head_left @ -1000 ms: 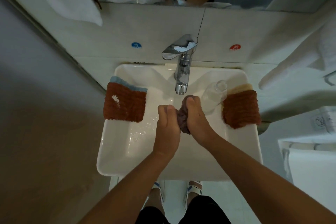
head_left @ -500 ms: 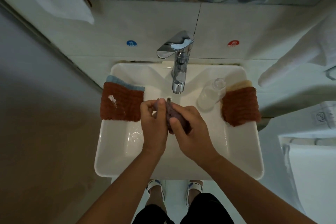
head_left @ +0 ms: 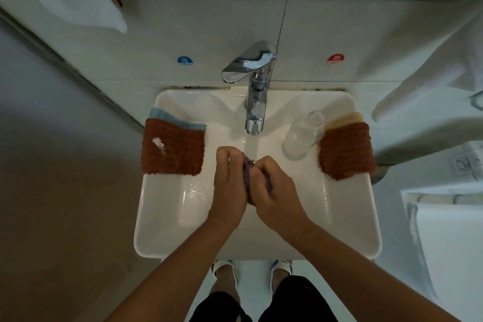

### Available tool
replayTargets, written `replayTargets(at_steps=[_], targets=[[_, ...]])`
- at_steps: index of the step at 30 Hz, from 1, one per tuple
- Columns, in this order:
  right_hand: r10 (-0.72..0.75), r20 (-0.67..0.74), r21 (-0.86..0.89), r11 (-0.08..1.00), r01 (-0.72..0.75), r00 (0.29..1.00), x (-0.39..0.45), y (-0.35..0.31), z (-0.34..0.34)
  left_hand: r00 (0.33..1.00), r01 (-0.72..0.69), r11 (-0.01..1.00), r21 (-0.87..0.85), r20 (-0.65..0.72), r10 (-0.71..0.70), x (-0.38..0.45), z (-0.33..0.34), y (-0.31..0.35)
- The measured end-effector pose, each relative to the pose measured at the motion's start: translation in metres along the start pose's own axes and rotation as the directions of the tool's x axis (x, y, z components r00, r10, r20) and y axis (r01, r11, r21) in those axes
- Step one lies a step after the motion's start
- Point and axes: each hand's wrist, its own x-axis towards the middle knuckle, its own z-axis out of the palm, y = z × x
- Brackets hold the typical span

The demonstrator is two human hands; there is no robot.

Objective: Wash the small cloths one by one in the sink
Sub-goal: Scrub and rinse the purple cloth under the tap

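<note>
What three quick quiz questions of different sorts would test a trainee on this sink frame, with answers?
1. True or false: the left hand and right hand both grip the purple cloth over the sink.
2. What stands nearest the brown cloth on the sink's right edge? A) the bottle B) a soap bar C) a cup
3. Fill in: the sticker right of the tap reads ____.

Key: 1 true; 2 A; 3 hot
</note>
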Motion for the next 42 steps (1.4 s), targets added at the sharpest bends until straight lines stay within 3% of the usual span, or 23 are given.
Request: replayTargets(at_steps=[2, 5, 10, 13, 15, 19, 21, 23, 25, 27, 28, 30, 32, 34, 38, 42], targets=[[-0.005, -0.045, -0.049, 0.999, 0.003, 0.999, 0.013, 0.001, -0.007, 0.996, 0.086, 0.996, 0.02, 0.021, -0.087, -0.003, 0.007, -0.003], [0.049, -0.16, -0.032, 0.998, -0.055, 0.986, 0.032, -0.001, -0.016, 0.991, 0.037, 0.983, 0.178, 0.124, -0.06, -0.006, 0.011, -0.002], [0.008, 0.061, -0.087, 0.996, -0.002, 0.998, 0.011, -0.004, 0.0, 0.985, 0.174, 0.983, 0.063, -0.03, -0.173, 0.028, 0.006, 0.012], [0.151, -0.043, -0.103, 0.983, -0.154, 0.988, 0.032, 0.0, -0.012, 0.994, 0.029, 0.969, 0.245, 0.1, -0.055, -0.005, 0.007, -0.004], [0.146, -0.096, -0.081, 0.985, -0.154, 0.985, 0.033, 0.001, -0.011, 0.985, -0.031, 0.955, 0.294, 0.172, -0.021, -0.01, 0.002, -0.011], [0.07, 0.019, -0.162, 0.985, -0.066, 0.997, 0.009, 0.002, 0.006, 0.982, 0.185, 0.963, 0.196, 0.01, -0.19, 0.026, 0.0, -0.003], [0.093, -0.04, -0.175, 0.98, -0.099, 0.995, 0.025, 0.004, 0.0, 0.993, 0.106, 0.96, 0.26, 0.014, -0.114, 0.018, 0.009, -0.003], [0.141, -0.147, -0.041, 0.988, -0.148, 0.979, 0.042, 0.003, -0.011, 0.994, -0.01, 0.942, 0.335, 0.103, -0.026, -0.001, 0.016, -0.013], [0.145, -0.13, -0.02, 0.989, -0.149, 0.981, 0.036, 0.003, -0.009, 0.982, 0.134, 0.97, 0.204, 0.1, -0.157, 0.007, 0.013, -0.007], [0.105, 0.003, -0.123, 0.987, -0.104, 0.994, 0.016, 0.004, 0.002, 0.95, 0.312, 0.95, 0.007, 0.0, -0.312, 0.031, 0.01, -0.004], [0.104, 0.057, -0.112, 0.989, -0.097, 0.993, 0.01, 0.002, 0.006, 0.943, 0.328, 0.943, -0.061, -0.039, -0.331, 0.038, 0.011, -0.001], [0.108, 0.011, -0.083, 0.991, -0.106, 0.994, 0.019, 0.003, 0.004, 0.955, 0.274, 0.961, -0.038, -0.108, -0.277, 0.03, 0.016, 0.004], [0.165, -0.088, -0.012, 0.986, -0.167, 0.982, 0.038, 0.001, -0.004, 0.969, 0.246, 0.968, 0.05, -0.044, -0.244, 0.01, 0.021, 0.0], [0.19, -0.1, 0.073, 0.98, -0.183, 0.977, 0.04, 0.0, -0.004, 0.961, 0.265, 0.962, 0.068, 0.066, -0.269, 0.001, 0.018, -0.003], [0.017, 0.054, -0.17, 0.985, -0.008, 0.998, 0.017, -0.001, 0.006, 0.909, 0.417, 0.896, -0.154, 0.071, -0.411, 0.023, 0.002, 0.004], [0.006, 0.063, -0.101, 0.995, 0.0, 0.998, 0.024, 0.004, -0.006, 0.945, 0.328, 0.94, -0.096, 0.028, -0.326, 0.006, 0.006, 0.0]])
